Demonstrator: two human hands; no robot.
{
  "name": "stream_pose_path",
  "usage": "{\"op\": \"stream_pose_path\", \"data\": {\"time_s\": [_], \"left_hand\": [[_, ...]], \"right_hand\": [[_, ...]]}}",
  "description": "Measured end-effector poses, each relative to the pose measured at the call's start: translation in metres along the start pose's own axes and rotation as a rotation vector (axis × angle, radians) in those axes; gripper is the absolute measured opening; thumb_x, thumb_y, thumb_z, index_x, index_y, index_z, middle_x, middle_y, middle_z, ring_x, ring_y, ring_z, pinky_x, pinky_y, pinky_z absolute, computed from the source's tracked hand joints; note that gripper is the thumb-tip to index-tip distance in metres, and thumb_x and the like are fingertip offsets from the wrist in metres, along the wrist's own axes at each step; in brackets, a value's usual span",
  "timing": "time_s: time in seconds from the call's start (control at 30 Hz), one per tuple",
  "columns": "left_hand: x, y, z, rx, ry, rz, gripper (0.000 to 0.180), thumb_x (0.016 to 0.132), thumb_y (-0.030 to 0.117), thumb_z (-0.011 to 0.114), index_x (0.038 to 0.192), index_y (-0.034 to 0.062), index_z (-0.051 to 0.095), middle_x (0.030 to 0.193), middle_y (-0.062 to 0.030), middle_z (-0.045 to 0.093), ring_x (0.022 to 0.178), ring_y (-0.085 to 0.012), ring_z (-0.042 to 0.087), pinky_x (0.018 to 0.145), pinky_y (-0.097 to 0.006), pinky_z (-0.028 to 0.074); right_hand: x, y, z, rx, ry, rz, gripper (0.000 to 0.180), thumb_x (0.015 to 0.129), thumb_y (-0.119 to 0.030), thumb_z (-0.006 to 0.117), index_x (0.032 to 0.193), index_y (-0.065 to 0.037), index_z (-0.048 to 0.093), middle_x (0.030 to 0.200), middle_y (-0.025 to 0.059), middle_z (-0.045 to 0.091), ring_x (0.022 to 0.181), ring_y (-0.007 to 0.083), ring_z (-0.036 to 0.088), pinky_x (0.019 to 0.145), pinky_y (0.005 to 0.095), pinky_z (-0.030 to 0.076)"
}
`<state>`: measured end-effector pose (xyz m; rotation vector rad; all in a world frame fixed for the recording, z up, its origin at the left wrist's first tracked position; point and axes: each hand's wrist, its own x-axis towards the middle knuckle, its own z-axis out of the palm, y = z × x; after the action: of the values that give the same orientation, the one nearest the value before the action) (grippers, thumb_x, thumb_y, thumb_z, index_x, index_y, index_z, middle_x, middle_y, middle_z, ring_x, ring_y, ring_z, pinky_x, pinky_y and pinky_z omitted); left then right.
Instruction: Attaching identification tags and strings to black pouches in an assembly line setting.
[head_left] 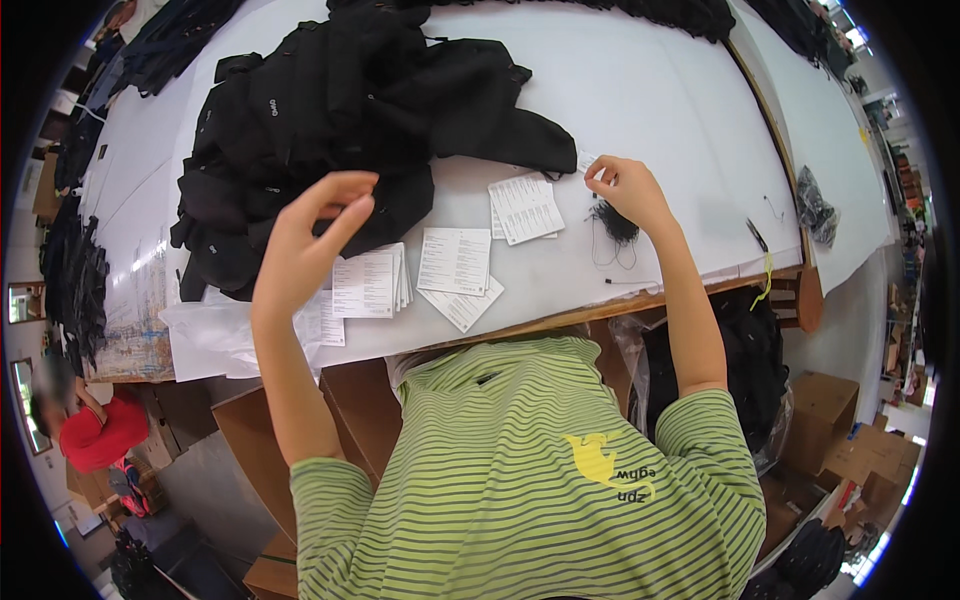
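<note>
A pile of black jackets (pixel 330 110) lies on the white-covered table, one sleeve (pixel 530 140) stretching to the right. My left hand (pixel 312 235) is above the near edge of the pile, thumb and fingers apart, holding nothing visible. Beyond the sleeve's end, my right hand (pixel 632 190) has its thumb and fingertips pinched together; whatever is between them is too small to tell. A small white tag (pixel 587 160) shows beside those fingertips. Under and beside the right hand sits a bundle of black strings (pixel 616 225). Stacks of printed white cards (pixel 455 260) lie between my hands.
Thin clear plastic (pixel 220 325) hangs at the table's near left edge. Thread snips (pixel 757 235) with a yellow cord lie near the right edge, by a crumpled dark bag (pixel 817 208). Cardboard boxes (pixel 815 410) stand below. A person in red (pixel 105 430) is at far left.
</note>
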<state>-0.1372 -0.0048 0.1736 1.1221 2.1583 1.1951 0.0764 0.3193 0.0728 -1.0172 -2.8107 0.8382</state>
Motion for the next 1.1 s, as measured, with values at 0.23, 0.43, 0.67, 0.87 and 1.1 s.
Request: {"op": "stream_pose_path", "data": {"time_s": [0.23, 0.43, 0.67, 0.87, 1.1], "left_hand": [[-0.087, -0.089, 0.073, 0.493, 0.303, -0.154, 0.041, 0.082, 0.026, 0.067, 0.117, 0.0065, 0.058, 0.121, -0.0125, 0.053, 0.115, -0.0323, 0.043, 0.099, -0.042, 0.035], [-0.098, -0.118, 0.099, 0.62, 0.357, -0.196, 0.059, 0.081, 0.029, 0.069, 0.131, 0.0063, 0.048, 0.13, -0.0176, 0.045, 0.121, -0.0364, 0.038, 0.103, -0.044, 0.031], [-0.098, -0.142, 0.102, 0.495, 0.581, -0.238, 0.069, 0.082, 0.039, 0.067, 0.136, 0.0029, 0.042, 0.132, -0.0187, 0.042, 0.122, -0.0366, 0.037, 0.103, -0.046, 0.029], [-0.106, -0.155, 0.102, 0.662, 0.456, -0.404, 0.076, 0.08, 0.046, 0.067, 0.137, 0.0031, 0.04, 0.133, -0.0159, 0.043, 0.123, -0.0352, 0.037, 0.104, -0.051, 0.024], [-0.103, -0.132, 0.105, 0.705, 0.595, -0.378, 0.07, 0.078, 0.043, 0.068, 0.134, 0.0069, 0.045, 0.133, -0.0116, 0.044, 0.123, -0.033, 0.037, 0.102, -0.05, 0.025]], "right_hand": [[-0.05, 0.022, 0.045, -0.295, -0.054, 0.072, 0.024, 0.075, -0.028, 0.072, 0.086, -0.007, 0.064, 0.076, 0.0102, 0.063, 0.073, 0.0279, 0.062, 0.066, 0.0375, 0.048], [-0.063, 0.034, 0.069, -0.255, 0.076, 0.064, 0.023, 0.075, -0.027, 0.07, 0.082, -0.006, 0.065, 0.076, 0.0124, 0.066, 0.076, 0.0302, 0.064, 0.069, 0.039, 0.05], [-0.06, 0.012, 0.031, 0.142, -0.028, -0.058, 0.012, 0.078, -0.014, 0.066, 0.081, -0.002, 0.067, 0.063, 0.0007, 0.059, 0.057, 0.0098, 0.051, 0.055, 0.026, 0.041], [-0.072, -0.02, -0.042, 0.366, 0.342, -0.153, 0.009, 0.079, -0.014, 0.069, 0.08, -0.005, 0.066, 0.068, -0.0038, 0.06, 0.055, 0.003, 0.043, 0.051, 0.0203, 0.034], [-0.087, -0.051, -0.073, 0.818, 0.548, -0.282, 0.006, 0.084, -0.009, 0.063, 0.083, -0.003, 0.065, 0.082, 0.0058, 0.067, 0.056, 0.0035, 0.049, 0.053, 0.0179, 0.036]]}}
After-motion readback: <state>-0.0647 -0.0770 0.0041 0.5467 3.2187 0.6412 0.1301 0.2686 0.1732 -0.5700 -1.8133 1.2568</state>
